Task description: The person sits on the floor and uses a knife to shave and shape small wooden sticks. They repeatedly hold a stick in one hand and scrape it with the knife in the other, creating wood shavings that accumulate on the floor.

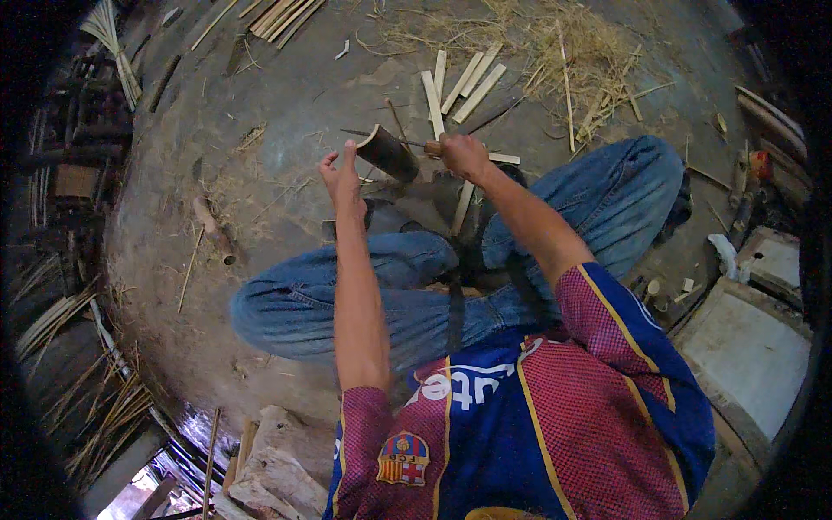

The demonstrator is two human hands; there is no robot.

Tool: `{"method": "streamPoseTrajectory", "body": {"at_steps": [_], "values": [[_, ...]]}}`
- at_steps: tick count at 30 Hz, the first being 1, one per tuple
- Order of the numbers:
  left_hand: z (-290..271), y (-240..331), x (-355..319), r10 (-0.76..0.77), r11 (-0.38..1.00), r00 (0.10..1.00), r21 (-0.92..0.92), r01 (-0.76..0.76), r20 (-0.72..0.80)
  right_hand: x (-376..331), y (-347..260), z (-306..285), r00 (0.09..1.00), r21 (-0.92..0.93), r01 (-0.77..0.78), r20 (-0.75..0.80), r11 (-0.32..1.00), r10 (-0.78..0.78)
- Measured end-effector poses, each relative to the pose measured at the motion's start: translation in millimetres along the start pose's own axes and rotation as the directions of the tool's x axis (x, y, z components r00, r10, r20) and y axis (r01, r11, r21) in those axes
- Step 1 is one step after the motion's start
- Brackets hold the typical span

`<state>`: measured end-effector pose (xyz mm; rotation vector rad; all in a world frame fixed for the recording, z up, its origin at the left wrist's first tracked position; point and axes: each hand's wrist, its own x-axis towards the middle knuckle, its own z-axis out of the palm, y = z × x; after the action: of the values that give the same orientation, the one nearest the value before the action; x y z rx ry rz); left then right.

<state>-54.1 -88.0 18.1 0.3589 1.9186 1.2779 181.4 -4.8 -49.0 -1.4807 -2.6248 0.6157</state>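
Observation:
My right hand (465,158) is closed round the wooden handle (432,149) of a knife. Its thin dark blade points left and passes by a split bamboo section (387,155), whose curved pale rim faces up and left. My left hand (344,179) is at the left of that rim, thumb raised close to it and fingers apart. Nothing shows in its grasp, though some of the fingers are hidden. The bamboo leans in front of my bent legs, and its lower end is partly in shadow.
Several pale flat bamboo strips (478,94) lie beyond my right hand, with a heap of fine shavings (598,65) behind them. A bamboo tube (212,230) rests on the floor at left. Wooden blocks (282,468) lie behind at lower left; a pale-topped board (750,351) is at right.

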Motion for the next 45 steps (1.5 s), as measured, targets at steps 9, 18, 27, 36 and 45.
{"method": "streamPoseTrajectory", "body": {"at_steps": [9,18,27,36,45], "values": [[3.5,27.3,-28.2,0.106,0.994,0.993,0.011,-0.107,0.041,-0.6,1.5,13.9,0.957,0.207,-0.110,0.285,0.972,0.047],[7.7,8.1,-18.5,0.116,0.990,0.988,-0.088,-0.108,0.098,-11.3,20.5,7.4,0.972,0.043,-0.109,0.212,0.993,0.097],[23.1,6.7,-8.7,0.225,0.974,0.969,-0.052,-0.220,0.102,-10.6,23.0,-39.8,0.992,0.101,-0.094,-0.077,0.990,0.102],[31.4,4.9,-17.1,0.249,0.883,0.958,-0.439,-0.165,0.141,-28.3,25.1,6.4,0.903,0.419,-0.422,0.279,0.804,0.328],[27.1,2.6,-1.1,0.338,0.852,0.936,-0.455,-0.259,0.100,-39.4,-26.5,-45.2,0.972,0.650,-0.167,-0.019,0.741,0.235]]}}
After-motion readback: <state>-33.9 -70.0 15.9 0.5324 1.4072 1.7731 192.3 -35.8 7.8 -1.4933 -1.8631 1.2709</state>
